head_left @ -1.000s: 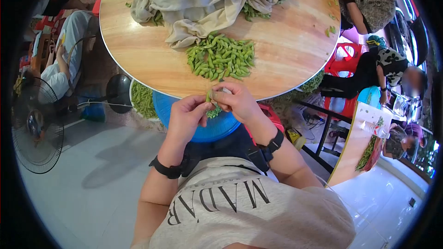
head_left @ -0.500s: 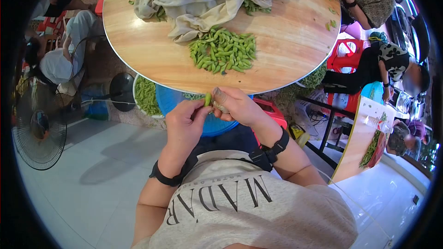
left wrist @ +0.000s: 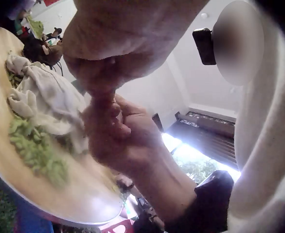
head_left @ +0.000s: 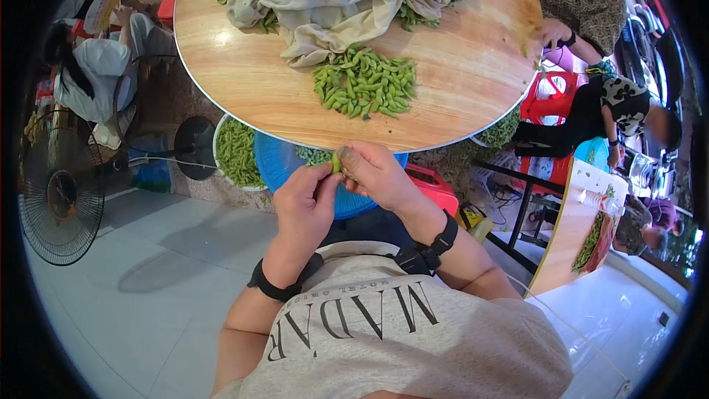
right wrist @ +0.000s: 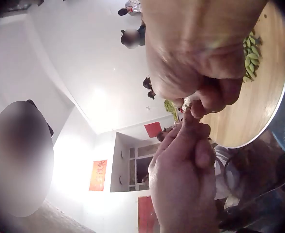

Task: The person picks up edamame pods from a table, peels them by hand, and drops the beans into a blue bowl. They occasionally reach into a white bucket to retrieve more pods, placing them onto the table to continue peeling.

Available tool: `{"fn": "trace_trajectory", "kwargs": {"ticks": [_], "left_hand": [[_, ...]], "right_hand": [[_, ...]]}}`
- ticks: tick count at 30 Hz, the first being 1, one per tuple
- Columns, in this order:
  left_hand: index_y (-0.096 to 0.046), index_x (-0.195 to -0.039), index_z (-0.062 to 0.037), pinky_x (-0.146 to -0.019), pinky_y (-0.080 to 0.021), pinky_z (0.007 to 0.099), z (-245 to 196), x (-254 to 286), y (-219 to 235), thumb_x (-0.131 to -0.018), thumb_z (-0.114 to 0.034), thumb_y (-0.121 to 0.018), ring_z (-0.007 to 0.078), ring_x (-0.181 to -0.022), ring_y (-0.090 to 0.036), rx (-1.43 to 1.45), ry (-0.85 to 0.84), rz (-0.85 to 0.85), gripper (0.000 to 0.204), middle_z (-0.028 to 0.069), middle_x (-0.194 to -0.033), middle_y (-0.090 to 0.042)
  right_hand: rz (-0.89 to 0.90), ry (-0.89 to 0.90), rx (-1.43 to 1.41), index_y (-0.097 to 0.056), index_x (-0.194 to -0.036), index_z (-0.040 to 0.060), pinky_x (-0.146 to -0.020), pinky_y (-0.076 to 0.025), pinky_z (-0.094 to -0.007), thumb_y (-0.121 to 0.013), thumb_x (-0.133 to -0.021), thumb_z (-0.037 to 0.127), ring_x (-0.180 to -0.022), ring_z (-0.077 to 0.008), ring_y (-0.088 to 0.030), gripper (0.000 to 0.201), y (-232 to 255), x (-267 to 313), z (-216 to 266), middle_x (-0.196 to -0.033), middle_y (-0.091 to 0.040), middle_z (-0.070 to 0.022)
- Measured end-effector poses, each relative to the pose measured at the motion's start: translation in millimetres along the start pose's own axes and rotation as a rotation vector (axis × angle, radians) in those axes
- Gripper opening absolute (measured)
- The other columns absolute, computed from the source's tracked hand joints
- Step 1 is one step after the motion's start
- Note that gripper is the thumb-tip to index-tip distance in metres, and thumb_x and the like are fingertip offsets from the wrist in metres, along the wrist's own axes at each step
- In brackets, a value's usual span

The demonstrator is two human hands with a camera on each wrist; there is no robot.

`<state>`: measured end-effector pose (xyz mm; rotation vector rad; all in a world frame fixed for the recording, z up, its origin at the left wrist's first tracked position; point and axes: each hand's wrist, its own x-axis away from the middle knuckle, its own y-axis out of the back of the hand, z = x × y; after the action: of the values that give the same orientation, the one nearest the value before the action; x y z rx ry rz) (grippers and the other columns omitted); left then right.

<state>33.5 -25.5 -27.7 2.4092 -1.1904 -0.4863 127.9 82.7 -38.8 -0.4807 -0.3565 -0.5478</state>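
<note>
In the head view a green pod (head_left: 336, 162) is pinched between the thumb and fingers of my left hand (head_left: 305, 199). My right hand (head_left: 378, 177) meets it from the other side, its thumb and curled fingers gripping the pod's other end. Both hands are just off the edge of a round wooden table (head_left: 244, 96), above a blue basin (head_left: 271, 166) with shelled green beans (head_left: 313, 154) in it. On the table lies a pile of green pods (head_left: 369, 83), beside a crumpled beige cloth (head_left: 332, 4). The wrist views show the fingertips close together, the pod mostly hidden.
A tub of pods (head_left: 238, 154) stands left of the basin, a black fan (head_left: 62, 193) further left. Red stools (head_left: 548, 96) and seated people are at the right, near a second board (head_left: 578, 225). Another seated person in white (head_left: 103, 66) is at the left.
The hands have risen slightly from the basin and come closer together around a pod, after standing a little apart half a second ago. The view has shifted; the person at the right moved an arm.
</note>
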Motion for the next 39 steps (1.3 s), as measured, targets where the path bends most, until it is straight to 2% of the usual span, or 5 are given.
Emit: {"fn": "trace_trajectory", "kwargs": {"ticks": [6, 12, 26, 29, 39], "left_hand": [[-0.059, -0.08, 0.0036, -0.04, -0.033, 0.0195, -4, -11, 14, -0.08, -0.008, -0.057, 0.008, -0.045, -0.045, 0.643, 0.665, 0.091, 0.011, 0.006, -0.062, -0.056], [-0.056, -0.078, 0.0006, -0.037, -0.028, 0.0189, 25, -11, 21, -0.082, -0.01, -0.055, 0.0074, -0.04, -0.039, 1.074, 0.879, 0.146, 0.011, 0.006, -0.061, -0.055], [-0.056, -0.078, -0.0012, -0.037, -0.026, 0.0167, 47, 12, 28, -0.082, -0.008, -0.053, 0.0048, -0.041, -0.038, 0.88, 0.851, 0.267, 0.008, 0.0055, -0.063, -0.054], [-0.055, -0.078, -0.0012, -0.037, -0.026, 0.0167, 56, 19, 23, -0.082, -0.008, -0.052, 0.0049, -0.041, -0.038, 0.809, 0.846, 0.219, 0.009, 0.0059, -0.063, -0.054], [-0.057, -0.081, -0.0003, -0.038, -0.03, 0.018, 64, 18, 15, -0.082, -0.005, -0.053, 0.0068, -0.042, -0.042, 0.743, 0.885, 0.24, 0.006, 0.0058, -0.064, -0.056]], "right_hand": [[-0.038, 0.058, 0.021, -0.048, -0.073, 0.0033, -0.042, -0.033, -0.0199, -0.043, -0.09, 0.023, -0.047, -0.0052, -0.04, 0.026, -10, 0, -5, -0.056, -0.047, 0.0004], [0.057, 0.02, 0.007, -0.052, -0.078, 0.0036, -0.044, -0.033, -0.0198, -0.047, -0.088, 0.021, -0.049, -0.0046, -0.041, 0.021, -6, -5, -15, -0.058, -0.049, 0.0003], [0.013, 0.067, 0.423, -0.062, -0.08, 0.0026, -0.057, -0.042, -0.027, -0.065, -0.072, 0.019, -0.061, -0.0124, -0.053, 0.018, -11, -12, -29, -0.067, -0.059, -0.0064], [-0.215, 0.372, 0.677, -0.062, -0.08, 0.0026, -0.058, -0.043, -0.0299, -0.064, -0.072, 0.019, -0.063, -0.015, -0.054, 0.019, -18, -10, -45, -0.067, -0.059, -0.0077], [-0.122, -0.066, 0.056, -0.061, -0.081, 0.0012, -0.044, -0.036, -0.0194, -0.063, -0.075, 0.016, -0.046, -0.0053, -0.046, 0.016, 0, -20, -72, -0.059, -0.055, -0.0015]]}}
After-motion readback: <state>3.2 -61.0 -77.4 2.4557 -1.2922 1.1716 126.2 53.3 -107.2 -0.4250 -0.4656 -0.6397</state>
